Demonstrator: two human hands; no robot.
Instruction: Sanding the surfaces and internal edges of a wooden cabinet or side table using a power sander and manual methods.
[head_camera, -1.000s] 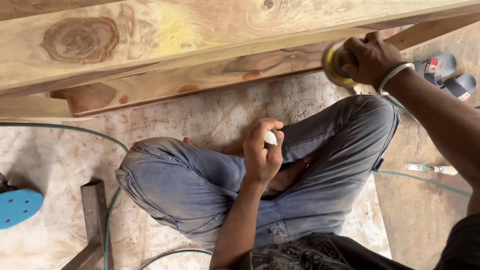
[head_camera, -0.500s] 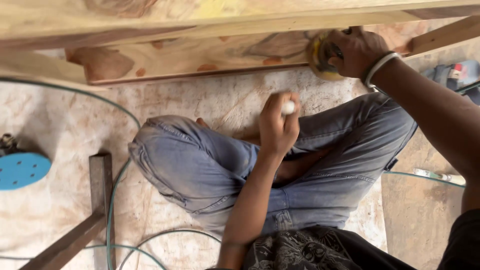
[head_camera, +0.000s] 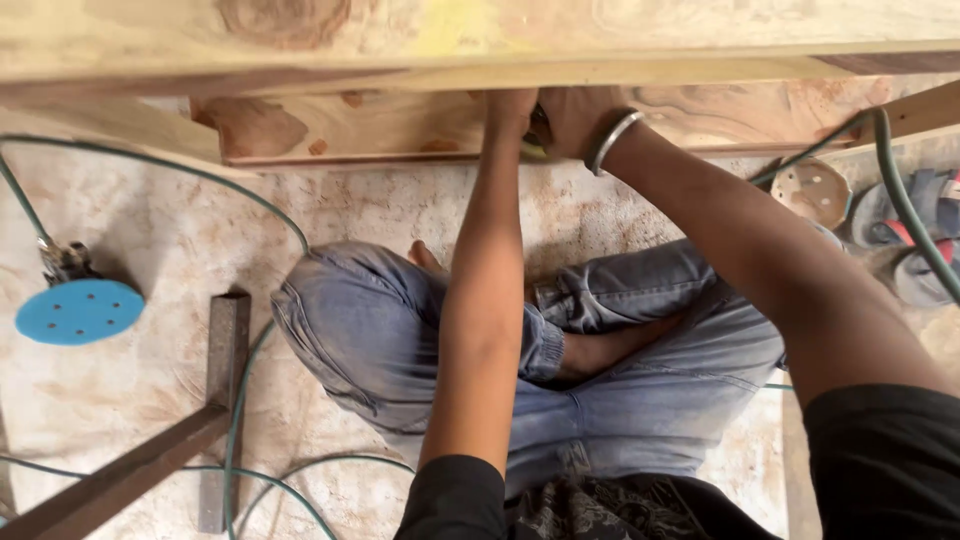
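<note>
I sit cross-legged in blue jeans (head_camera: 640, 400) on a dusty floor, under a long wooden plank (head_camera: 300, 50). Both arms reach up to a lower board (head_camera: 400, 125) beneath it. My right hand (head_camera: 572, 118), with a metal bangle on the wrist, grips a yellow sanding pad (head_camera: 534, 150), of which only a sliver shows against the wood. My left hand (head_camera: 510, 105) is pressed to the same spot, touching the right hand. Its fingers are partly hidden by the plank's edge, so what it holds cannot be seen.
A sander with a blue perforated disc (head_camera: 80, 311) lies on the floor at the left, and a green hose (head_camera: 240, 200) curves past it. A dark metal leg frame (head_camera: 225, 400) stands at lower left. At the right lie a worn brown sanding disc (head_camera: 815, 192), another green hose (head_camera: 905, 200) and sandals (head_camera: 915, 270).
My left hand rose from above my knee to the board and met my right hand. The right hand and pad shifted left along the wood. The view shifted as well.
</note>
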